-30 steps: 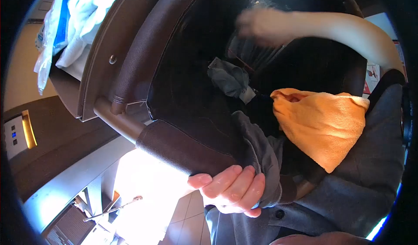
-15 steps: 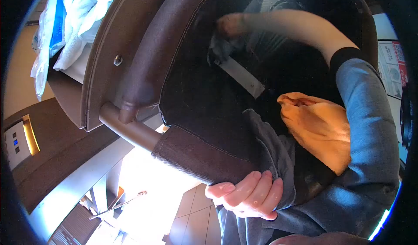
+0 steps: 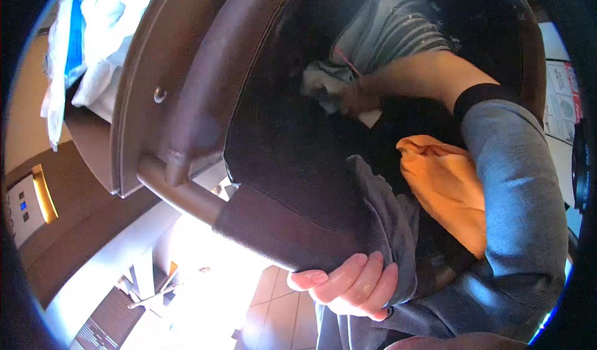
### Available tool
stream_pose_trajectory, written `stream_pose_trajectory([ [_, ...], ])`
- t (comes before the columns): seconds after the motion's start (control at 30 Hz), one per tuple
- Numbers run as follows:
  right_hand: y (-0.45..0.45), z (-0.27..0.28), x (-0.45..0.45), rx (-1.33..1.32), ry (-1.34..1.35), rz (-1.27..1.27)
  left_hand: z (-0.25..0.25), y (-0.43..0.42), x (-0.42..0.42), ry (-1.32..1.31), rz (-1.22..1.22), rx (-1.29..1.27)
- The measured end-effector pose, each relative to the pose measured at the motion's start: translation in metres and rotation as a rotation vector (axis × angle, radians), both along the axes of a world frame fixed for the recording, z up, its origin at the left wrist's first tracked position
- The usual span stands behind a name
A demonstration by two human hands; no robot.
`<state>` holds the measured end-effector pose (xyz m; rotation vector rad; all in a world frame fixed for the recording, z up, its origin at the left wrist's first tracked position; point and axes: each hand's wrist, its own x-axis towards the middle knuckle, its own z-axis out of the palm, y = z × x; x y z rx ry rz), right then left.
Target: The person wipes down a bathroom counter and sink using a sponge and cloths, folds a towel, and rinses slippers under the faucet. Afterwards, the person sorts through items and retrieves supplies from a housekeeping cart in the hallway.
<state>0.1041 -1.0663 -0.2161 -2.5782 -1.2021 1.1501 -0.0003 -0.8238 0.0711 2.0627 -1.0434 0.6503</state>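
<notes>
My left hand (image 3: 351, 284) is closed round a grey cloth (image 3: 398, 225) at the lower edge of the dark brown padded frame (image 3: 280, 225). Over the black fabric inside the frame, my right hand (image 3: 357, 98) is smeared by motion and its fingers cannot be made out. It touches or is right beside a crumpled grey bundle (image 3: 323, 87). A pale flat corner (image 3: 371, 118) shows just below that hand. Behind my right forearm lies a clear, ribbed plastic-like item (image 3: 404, 26). An orange cloth (image 3: 441, 185) is folded beside my right sleeve, which partly covers it.
White cloths and plastic packaging (image 3: 109, 14) lie at the upper left. A bare frame tube (image 3: 180, 191) joins the padded parts. A panel with small buttons (image 3: 25, 204) is at the far left, and a printed sheet (image 3: 559, 92) at the right. Floor tiles (image 3: 277, 306) show below.
My right hand moved left, then back right and down over the black fabric. The grey bundle and pale strip shifted, and my sleeve now covers more orange cloth. My left hand keeps its hold.
</notes>
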Motion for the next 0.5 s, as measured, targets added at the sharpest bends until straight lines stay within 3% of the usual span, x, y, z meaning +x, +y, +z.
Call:
stream_pose_trajectory([
  [0.1, -0.047, -0.006, 0.046, 0.136, 0.23, -0.769, 0.002, 0.004, -0.002, -0.006, -0.014, 0.024],
  [0.2, -0.051, 0.045, 0.08, -0.344, -0.374, 0.801, 0.005, 0.007, 0.005, -0.031, -0.065, 0.072],
  [0.4, -0.032, 0.092, 0.089, -0.002, 0.058, 0.121, 0.025, 0.024, 0.027, -0.101, -0.344, 0.44],
  [0.5, -0.032, 0.145, 0.1, -0.17, -0.103, 0.027, 0.029, 0.026, 0.035, -0.145, -0.426, 0.5],
])
